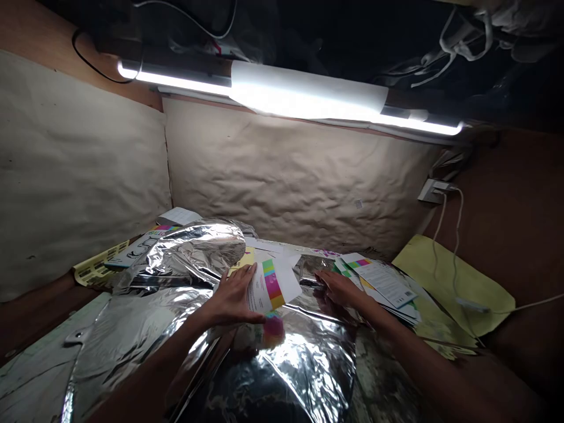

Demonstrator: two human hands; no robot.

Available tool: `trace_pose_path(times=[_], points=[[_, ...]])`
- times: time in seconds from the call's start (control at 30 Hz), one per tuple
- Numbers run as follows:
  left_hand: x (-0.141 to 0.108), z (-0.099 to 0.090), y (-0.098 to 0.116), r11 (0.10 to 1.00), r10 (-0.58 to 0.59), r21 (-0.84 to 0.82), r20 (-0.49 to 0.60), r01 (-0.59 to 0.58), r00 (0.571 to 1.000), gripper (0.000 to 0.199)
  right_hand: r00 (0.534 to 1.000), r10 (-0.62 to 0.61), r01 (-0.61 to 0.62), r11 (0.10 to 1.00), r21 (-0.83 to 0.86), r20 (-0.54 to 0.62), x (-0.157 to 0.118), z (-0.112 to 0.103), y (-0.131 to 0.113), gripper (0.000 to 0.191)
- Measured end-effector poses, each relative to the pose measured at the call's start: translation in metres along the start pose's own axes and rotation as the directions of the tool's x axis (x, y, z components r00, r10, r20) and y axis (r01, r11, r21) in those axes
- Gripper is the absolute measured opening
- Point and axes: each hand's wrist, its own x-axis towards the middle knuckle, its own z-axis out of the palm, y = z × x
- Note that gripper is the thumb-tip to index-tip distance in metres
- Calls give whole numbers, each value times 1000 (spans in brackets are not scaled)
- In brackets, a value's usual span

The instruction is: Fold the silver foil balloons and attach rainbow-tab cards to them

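A printed leaflet [267, 288] with a colored bar lies at center frame, its long axis slanting, touching the open, flat left hand [233, 298], which is nearer. The open right hand [341, 288], holding nothing visible, rests on crinkled silver foil [308, 358].

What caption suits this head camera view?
Left hand on a printed leaflet, right hand on crinkled silver foil, beneath a fluorescent tube.

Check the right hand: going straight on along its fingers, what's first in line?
From the right hand, likely the crinkled silver foil at its fingertips, then the white sheet with colour bars under the left hand. Depth unclear; it may already touch the foil.
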Motion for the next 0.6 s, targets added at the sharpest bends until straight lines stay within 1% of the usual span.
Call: trace_pose_path(times=[0.07,0.13,0.23,0.3,0.43,0.5,0.6], points=[[-2,2,0,999,41,-9,78,-40,996,124,998,-14,13,1000,-8,-58,1,3,-1,63],[-4,6,1,999,47,-10,159,-46,986,123,990,-11,10,1000,-7,-139,0,5,-6,57],[-6,11,3,999,35,1,238,-36,971,124,968,-5,5,1000,-2,-250,-10,12,-25,52],[-6,12,4,1000,22,6,246,-24,969,125,954,-72,73,997,-5,-293,-23,19,-43,54],[-5,8,6,1000,-5,-11,275,8,962,128,898,-299,301,953,-46,-323,-47,30,-78,60],[-5,8,6,1000,0,-18,267,5,964,126,883,-331,336,941,-44,-332,-54,31,-89,62],[-5,11,7,1000,-8,10,214,6,977,123,885,-331,352,936,6,-326,-60,29,-99,64]])
